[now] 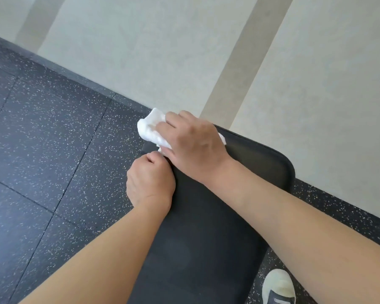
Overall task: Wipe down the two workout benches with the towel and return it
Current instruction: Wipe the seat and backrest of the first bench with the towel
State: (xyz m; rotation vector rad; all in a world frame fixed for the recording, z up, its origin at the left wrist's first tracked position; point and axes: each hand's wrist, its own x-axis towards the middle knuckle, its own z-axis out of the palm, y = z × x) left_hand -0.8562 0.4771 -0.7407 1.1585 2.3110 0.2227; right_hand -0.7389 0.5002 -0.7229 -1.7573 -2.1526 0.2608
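Observation:
A black padded workout bench [208, 227] runs from the bottom of the view up to the pale wall. My right hand [191, 145] presses a crumpled white towel [150, 128] onto the bench's far left corner; the towel bulges out past my fingers. My left hand [150, 178] grips the bench's left edge just below the towel, fingers curled over the pad. Only one bench is in view.
Dark speckled rubber floor tiles [44, 139] lie to the left of the bench. A pale wall [184, 51] with beige stripes stands right behind the bench's far end. My shoe [279, 286] rests on the floor at the bench's right side.

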